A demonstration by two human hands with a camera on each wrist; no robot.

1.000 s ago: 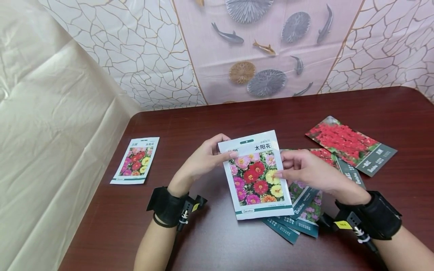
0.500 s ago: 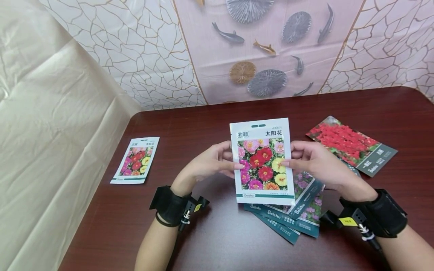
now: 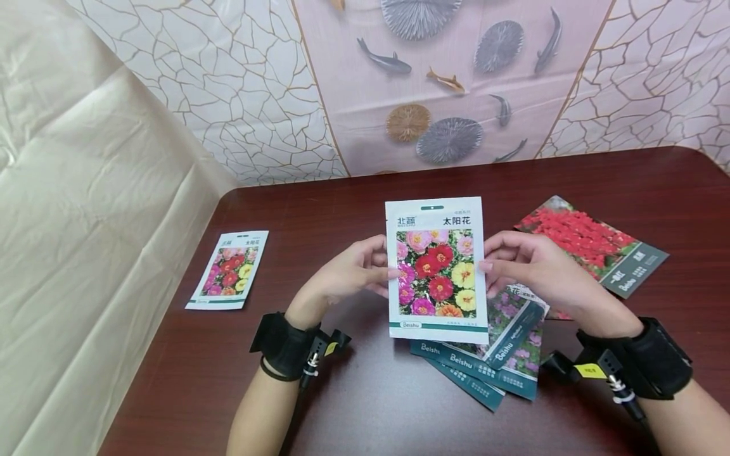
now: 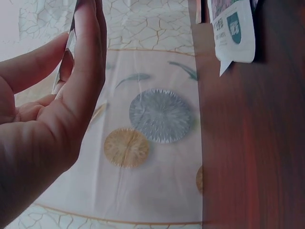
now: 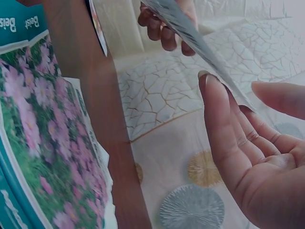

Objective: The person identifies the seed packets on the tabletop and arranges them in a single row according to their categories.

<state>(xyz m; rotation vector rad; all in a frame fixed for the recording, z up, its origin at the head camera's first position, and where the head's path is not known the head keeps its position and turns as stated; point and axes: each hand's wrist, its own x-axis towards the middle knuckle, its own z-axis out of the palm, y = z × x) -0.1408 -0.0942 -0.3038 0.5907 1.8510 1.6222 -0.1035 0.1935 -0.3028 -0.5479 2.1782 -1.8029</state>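
A white seed packet (image 3: 436,271) picturing mixed red, pink and yellow flowers is held up facing the head camera. My left hand (image 3: 355,272) pinches its left edge, thumb in front and fingers behind, as the left wrist view of that hand (image 4: 52,117) also shows. By the opposite edge is my right hand (image 3: 542,272), its thumb tip right at the border. In the right wrist view this hand (image 5: 259,160) has its fingers behind the packet (image 5: 200,45) and a small gap before the thumb. Below lies a fanned pile of purple-flower packets (image 3: 519,361), partly covered.
A matching white seed packet (image 3: 228,272) lies on the dark wooden table (image 3: 188,367) at the left. On the right is a red-flower packet (image 3: 582,244), partly behind the right hand. Patterned cloth (image 3: 450,95) hangs beyond the far edge.
The held packet first rose and straightened to the right, both hands moving with it. Since then it has shifted slightly left, and the right thumb has slid from its front to the edge.
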